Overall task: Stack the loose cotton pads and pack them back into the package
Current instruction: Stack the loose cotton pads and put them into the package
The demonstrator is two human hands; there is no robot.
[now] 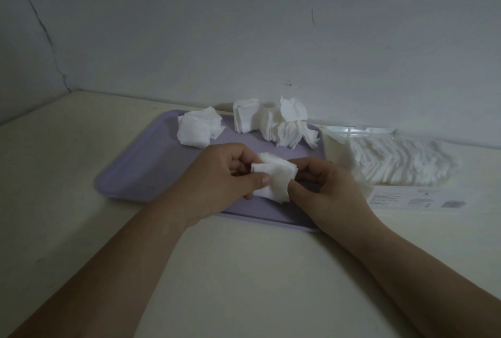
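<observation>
place: plain indoor room (dim) | cues: cream tabletop (244,270), cracked bare wall (244,25), lilac tray (135,175)

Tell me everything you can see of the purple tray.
The lavender rectangular tray, plastic by its look, lies flat on the cream table. It has rounded corners and a low raised rim. Along its far side sit two heaps of white square cotton pads: a small heap at left, a larger untidy heap at right. Over its middle the left hand and right hand hold a small stack of pads, hiding part of its near side.
</observation>
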